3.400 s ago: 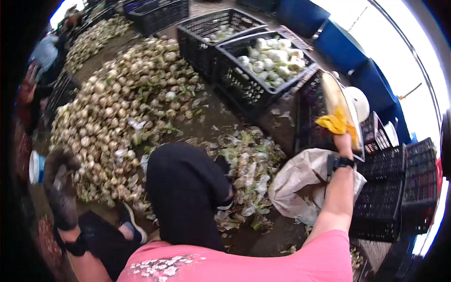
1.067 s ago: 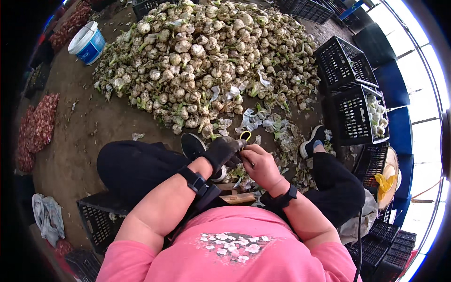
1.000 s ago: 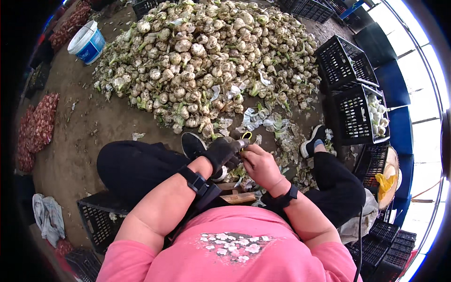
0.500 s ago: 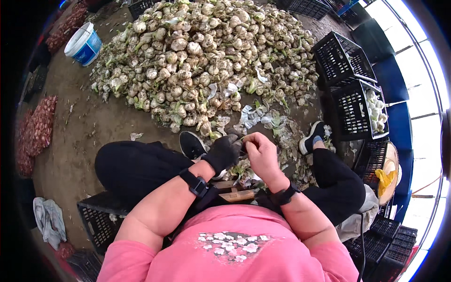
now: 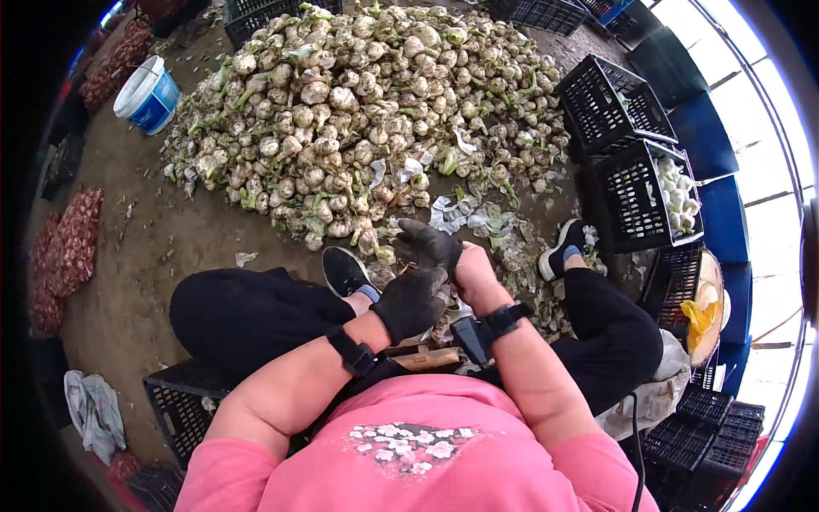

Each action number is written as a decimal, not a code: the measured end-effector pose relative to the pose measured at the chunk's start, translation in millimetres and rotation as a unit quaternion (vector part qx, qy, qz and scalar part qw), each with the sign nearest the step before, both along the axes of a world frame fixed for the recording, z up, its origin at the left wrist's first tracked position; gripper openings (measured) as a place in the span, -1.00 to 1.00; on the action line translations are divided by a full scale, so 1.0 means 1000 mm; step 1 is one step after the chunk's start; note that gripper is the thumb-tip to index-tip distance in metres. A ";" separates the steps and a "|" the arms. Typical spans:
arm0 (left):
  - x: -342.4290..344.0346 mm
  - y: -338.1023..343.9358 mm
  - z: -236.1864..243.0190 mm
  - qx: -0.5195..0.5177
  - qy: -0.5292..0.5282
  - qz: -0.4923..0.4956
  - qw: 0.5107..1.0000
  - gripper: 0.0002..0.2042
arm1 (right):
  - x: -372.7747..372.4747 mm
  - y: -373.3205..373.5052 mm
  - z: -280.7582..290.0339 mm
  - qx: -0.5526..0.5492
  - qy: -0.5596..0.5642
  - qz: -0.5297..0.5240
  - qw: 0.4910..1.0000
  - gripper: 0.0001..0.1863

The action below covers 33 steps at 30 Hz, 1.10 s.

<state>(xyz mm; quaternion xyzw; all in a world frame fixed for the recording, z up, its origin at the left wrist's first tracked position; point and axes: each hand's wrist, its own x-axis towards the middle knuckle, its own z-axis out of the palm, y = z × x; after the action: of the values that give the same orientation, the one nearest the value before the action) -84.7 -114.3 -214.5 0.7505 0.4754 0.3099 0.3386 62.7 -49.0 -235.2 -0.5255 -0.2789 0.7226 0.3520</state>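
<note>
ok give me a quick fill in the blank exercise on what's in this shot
1. The left hand wears a dark ____.
2. Ahead of the person's feet lies a big pile of garlic bulbs; the blue-and-white bucket stands to the pile's ____.
3. The black crate on the person's right holds a few ____ bulbs.
4. The bare right hand meets the left hand above the person's ____.

Missing words: glove; left; white; lap
</note>
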 end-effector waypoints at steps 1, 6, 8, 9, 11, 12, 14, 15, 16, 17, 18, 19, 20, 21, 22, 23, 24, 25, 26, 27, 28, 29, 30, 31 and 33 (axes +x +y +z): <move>0.000 -0.001 0.001 -0.024 0.027 0.006 0.999 -0.83 | -0.001 0.003 0.004 -0.015 -0.033 -0.022 0.999 -0.85; 0.000 -0.003 0.002 -0.063 0.015 -0.003 0.998 -0.81 | -0.011 0.009 0.026 -0.051 0.294 0.009 0.954 -0.76; 0.003 -0.004 0.001 0.046 -0.019 -0.021 0.999 -0.81 | -0.019 0.006 0.025 -0.023 0.280 -0.027 0.959 -0.74; 0.005 -0.006 0.001 0.048 -0.019 -0.023 0.998 -0.81 | -0.021 0.004 0.022 0.026 0.324 -0.022 0.945 -0.71; 0.006 -0.012 0.002 -0.006 -0.004 0.004 1.000 -0.82 | -0.022 0.005 0.014 0.040 0.319 0.024 0.946 -0.65; 0.008 -0.011 0.001 -0.006 -0.034 0.028 0.999 -0.84 | -0.020 0.003 0.008 0.151 0.158 0.062 0.974 -0.65; 0.009 -0.013 0.001 0.033 -0.069 0.054 0.996 -0.84 | -0.012 0.005 -0.001 0.313 -0.170 0.191 0.915 -0.64; 0.009 -0.012 0.001 0.060 -0.097 0.085 0.990 -0.84 | -0.008 0.006 -0.005 0.344 -0.139 0.186 0.910 -0.64; 0.008 -0.013 0.001 0.030 -0.105 0.082 0.991 -0.84 | -0.007 0.008 -0.008 0.319 -0.249 0.261 0.876 -0.64; 0.008 -0.013 0.001 0.005 -0.104 0.071 0.992 -0.84 | 0.003 0.007 -0.009 0.311 -0.348 0.323 0.823 -0.64; 0.006 -0.013 0.001 0.036 -0.073 0.048 0.995 -0.85 | -0.005 0.008 -0.014 0.380 -0.430 0.358 0.737 -0.63; 0.006 -0.016 0.001 0.052 -0.037 0.022 0.998 -0.85 | -0.008 0.010 -0.017 0.372 -0.419 0.383 0.735 -0.63; 0.005 -0.015 0.002 0.046 -0.055 0.003 0.997 -0.85 | -0.006 0.004 -0.018 0.184 -0.198 0.292 0.918 -0.65; 0.005 -0.017 0.002 0.061 -0.059 0.007 0.996 -0.85 | -0.009 0.002 -0.019 0.068 -0.043 0.229 0.970 -0.60; 0.005 -0.017 0.003 0.037 -0.051 -0.009 0.998 -0.84 | -0.009 0.000 -0.019 0.000 0.067 0.181 0.981 -0.53; 0.004 -0.018 0.004 0.016 -0.050 -0.021 0.998 -0.84 | -0.011 -0.002 -0.019 0.020 0.044 0.168 0.985 -0.53; 0.005 -0.019 0.004 0.011 -0.043 -0.027 0.999 -0.84 | -0.015 -0.001 -0.019 -0.034 0.113 0.103 0.988 -0.50; 0.004 -0.019 0.005 -0.006 -0.017 -0.022 1.000 -0.83 | -0.016 0.000 -0.018 -0.100 0.159 0.011 0.982 -0.45; 0.004 -0.020 0.005 -0.020 0.005 -0.012 1.000 -0.82 | -0.021 0.001 -0.017 -0.083 0.181 0.036 0.979 -0.45; 0.004 -0.020 0.005 -0.022 0.010 -0.015 1.000 -0.82 | -0.022 0.003 -0.015 -0.052 0.160 0.026 0.985 -0.46; 0.003 -0.021 0.005 -0.042 0.021 -0.019 0.999 -0.82 | -0.026 0.002 -0.013 -0.021 0.140 0.017 0.990 -0.48; 0.002 -0.022 0.005 -0.056 0.025 -0.020 0.998 -0.81 | -0.030 0.003 -0.011 0.010 0.125 0.017 0.992 -0.48; 0.001 -0.023 0.004 -0.062 0.034 -0.018 0.997 -0.81 | -0.030 0.002 -0.006 0.009 0.122 0.012 0.992 -0.48; 0.000 -0.023 0.003 -0.026 0.020 -0.027 0.999 -0.81 | -0.032 0.002 -0.002 0.029 0.170 0.054 0.984 -0.51; -0.001 -0.024 0.002 0.013 0.006 -0.034 0.999 -0.80 | -0.032 0.000 0.007 0.021 0.227 0.099 0.969 -0.57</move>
<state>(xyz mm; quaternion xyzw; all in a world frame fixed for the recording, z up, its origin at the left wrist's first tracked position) -85.6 -138.1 -212.5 0.7726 0.4472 0.2999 0.3364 30.7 -49.3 -228.1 -0.3096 -0.2578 0.8482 0.3439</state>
